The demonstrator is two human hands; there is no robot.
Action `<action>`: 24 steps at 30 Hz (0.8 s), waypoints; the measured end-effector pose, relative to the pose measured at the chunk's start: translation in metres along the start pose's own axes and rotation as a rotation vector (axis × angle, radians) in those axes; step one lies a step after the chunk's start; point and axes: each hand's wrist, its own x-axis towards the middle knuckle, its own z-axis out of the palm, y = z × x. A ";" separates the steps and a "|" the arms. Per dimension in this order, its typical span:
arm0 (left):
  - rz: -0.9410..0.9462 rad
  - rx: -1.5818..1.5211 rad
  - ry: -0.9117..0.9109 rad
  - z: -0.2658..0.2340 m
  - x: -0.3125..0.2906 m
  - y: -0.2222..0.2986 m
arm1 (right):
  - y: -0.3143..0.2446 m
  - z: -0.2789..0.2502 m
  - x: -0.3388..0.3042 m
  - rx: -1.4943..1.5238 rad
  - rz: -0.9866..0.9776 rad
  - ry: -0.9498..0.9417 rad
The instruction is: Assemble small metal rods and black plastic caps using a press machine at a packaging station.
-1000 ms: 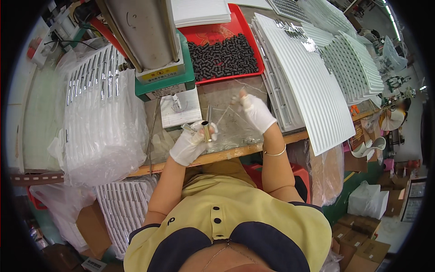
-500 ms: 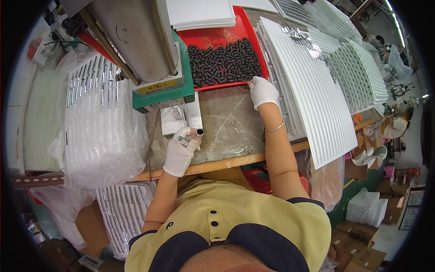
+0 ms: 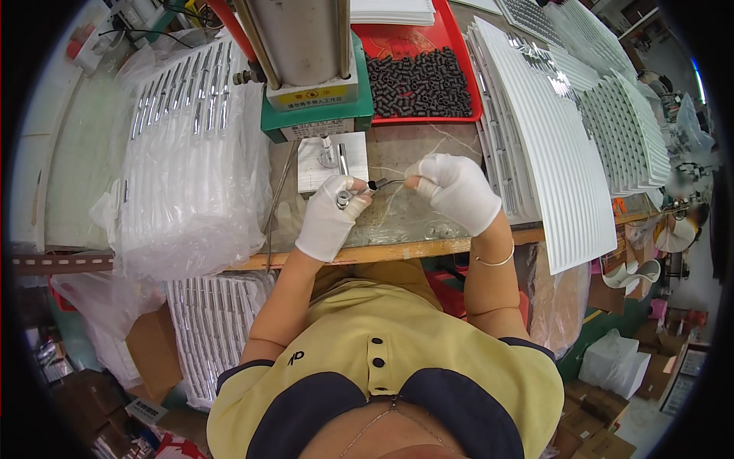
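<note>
My left hand (image 3: 330,218), in a white fingerless-tip glove, is closed round small chrome tubes. One chrome tube (image 3: 342,200) shows its round end by the palm; another points its dark mouth to the right between thumb and finger. My right hand (image 3: 459,193), gloved the same way, pinches a thin metal rod (image 3: 395,181). A small dark grey sleeve (image 3: 381,183) sits at the rod's tip, right at the tube's mouth; whether it has entered cannot be made out. Just beyond my left hand, a pale block (image 3: 312,174) carries upright and slanting chrome parts (image 3: 342,159).
A press with a green base (image 3: 317,122) stands behind the block. Beside it, a red tray (image 3: 475,96) holds many dark sleeves (image 3: 420,83). White ribbed trays (image 3: 547,168) are stacked at right; plastic-wrapped trays of chrome tubes (image 3: 187,176) lie left. A wooden edge (image 3: 397,251) borders the bench.
My right hand has come from the red tray's near edge to beside my left hand, bringing the rod and sleeve to the tube. The whole view has shifted a little.
</note>
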 end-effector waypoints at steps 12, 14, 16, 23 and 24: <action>0.297 0.055 -0.166 -0.009 -0.012 0.010 | -0.010 0.003 0.002 0.390 0.353 -0.034; 0.363 0.006 -0.375 -0.009 -0.013 0.003 | -0.003 0.020 0.006 0.472 0.367 -0.136; 0.358 -0.076 -0.367 -0.004 -0.013 -0.001 | -0.004 0.049 0.009 0.874 0.325 -0.229; -0.117 -0.362 -0.207 -0.012 -0.016 0.000 | -0.013 0.035 0.006 1.108 0.566 0.092; -0.155 -0.358 -0.174 -0.011 -0.015 0.001 | -0.027 0.030 0.008 0.935 0.498 0.087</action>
